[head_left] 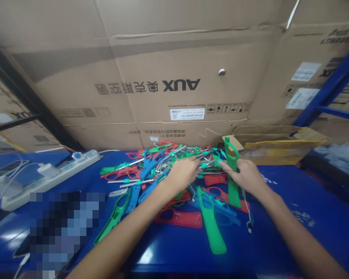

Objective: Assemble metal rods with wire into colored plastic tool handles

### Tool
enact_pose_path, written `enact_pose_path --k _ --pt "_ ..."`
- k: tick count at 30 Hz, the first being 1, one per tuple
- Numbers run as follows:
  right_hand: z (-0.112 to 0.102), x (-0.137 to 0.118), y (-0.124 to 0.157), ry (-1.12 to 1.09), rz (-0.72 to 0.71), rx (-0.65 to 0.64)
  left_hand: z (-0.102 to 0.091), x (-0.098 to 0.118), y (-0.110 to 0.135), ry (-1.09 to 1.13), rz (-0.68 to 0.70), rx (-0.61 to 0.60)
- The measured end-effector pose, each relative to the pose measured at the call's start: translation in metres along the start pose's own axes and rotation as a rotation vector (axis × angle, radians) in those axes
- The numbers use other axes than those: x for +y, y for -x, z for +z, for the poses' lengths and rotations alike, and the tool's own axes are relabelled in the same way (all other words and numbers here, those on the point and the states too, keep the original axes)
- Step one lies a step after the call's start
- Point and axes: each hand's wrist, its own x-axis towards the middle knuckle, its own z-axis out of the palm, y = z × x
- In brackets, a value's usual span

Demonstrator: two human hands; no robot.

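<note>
In my right hand (247, 174) is a green plastic lighter handle shell (234, 192), held upright between thumb and fingers, its looped end at the top. Thin white wires hang just below that hand. My left hand (184, 172) reaches into the pile with its fingers curled together; what they grip is hidden among metal tubes and wires. Around both hands lie red, blue and green handle shells, mixed with lighter tubes (138, 181) that have teal ends. Closer to me rest another green shell (213, 228) and a red shell (183, 219).
A white power strip (54, 178) with plugs and cables runs along the left. In front of it lies a blurred-out dark object (64, 232). Large cardboard boxes (163, 50) wall off the back of the blue table (151, 252). An open carton (270, 155) stands at the back right.
</note>
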Motion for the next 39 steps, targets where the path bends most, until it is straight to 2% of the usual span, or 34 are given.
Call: enact_pose_path --k 2,5,7,8,10,13,16,19,21,23,26,28,29,32,36,39 --pt "-0.009 -0.014 0.007 -0.105 -0.066 -0.165 -0.021 0.001 -0.003 0.112 -0.020 0.088" --pt "-0.017 -0.036 0.020 -0.266 -0.206 -0.545 -0.053 0.004 0.000 0.323 -0.080 0.202" --pt "-0.014 -0.046 0.027 -0.318 -0.282 -0.738 -0.067 0.005 0.006 0.481 -0.123 0.238" --pt "-0.009 -0.049 0.029 -0.324 -0.300 -0.784 -0.071 0.005 0.010 0.558 -0.141 0.247" --pt "0.004 -0.049 0.029 -0.295 -0.286 -0.760 -0.073 0.002 0.018 0.700 -0.171 0.259" --pt "0.021 -0.040 0.022 -0.183 -0.215 -0.554 -0.067 -0.006 0.027 0.861 -0.211 0.267" --pt "0.025 -0.027 0.012 -0.075 -0.198 -0.352 -0.060 -0.014 0.035 0.958 -0.243 0.302" --pt "0.024 -0.023 0.011 -0.015 -0.262 -0.205 -0.058 -0.017 0.043 1.016 -0.254 0.347" --pt "0.028 -0.030 0.019 0.009 -0.359 -0.144 -0.059 -0.015 0.047 1.055 -0.255 0.358" --pt "0.038 -0.045 0.035 0.026 -0.499 -0.128 -0.061 -0.014 0.049 1.097 -0.256 0.358" --pt "0.060 -0.070 0.061 0.023 -0.760 -0.210 -0.063 -0.013 0.050 1.150 -0.254 0.360" --pt "0.074 -0.080 0.074 0.096 -0.930 -0.274 -0.064 -0.012 0.051 1.176 -0.252 0.367" --pt "0.080 -0.082 0.077 0.146 -0.960 -0.297 -0.065 -0.012 0.051 1.186 -0.250 0.370" --pt "0.087 -0.077 0.072 0.249 -0.903 -0.320 -0.068 -0.009 0.052 1.208 -0.243 0.373" --pt "0.083 -0.064 0.054 0.300 -0.796 -0.307 -0.073 -0.002 0.054 1.219 -0.224 0.367" --pt "0.080 -0.062 0.048 0.291 -0.782 -0.292 -0.074 0.006 0.057 1.227 -0.206 0.325"
